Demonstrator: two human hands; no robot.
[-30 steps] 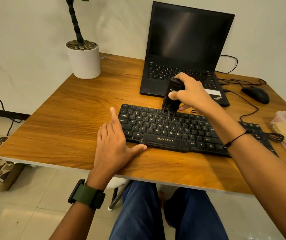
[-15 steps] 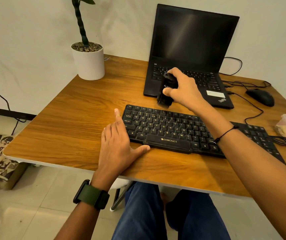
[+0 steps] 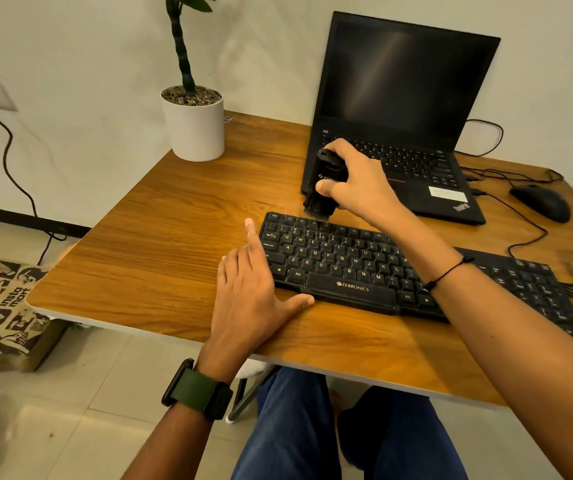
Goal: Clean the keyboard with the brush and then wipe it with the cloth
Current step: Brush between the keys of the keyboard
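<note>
Keyboard (image 3: 399, 268), black: lying on the wooden table (image 3: 174, 244), long axis running left to right, near edge facing the person. Laptop (image 3: 399, 109), open, standing just behind it; mouse (image 3: 541, 202) sitting at far right; potted plant (image 3: 193, 123) standing far left. Right hand (image 3: 354, 183) gripping a black brush (image 3: 324, 183), bristles hanging over the top key row. Left hand (image 3: 250, 292) lying flat, fingers extended, thumb touching the keyboard's front edge.

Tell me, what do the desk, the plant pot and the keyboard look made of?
Desk: wood or wood-look laminate, going by the grain and soft sheen. Plant pot: smooth matte white, likely ceramic, maybe plastic. Keyboard: matte black plastic with printed key legends.
</note>
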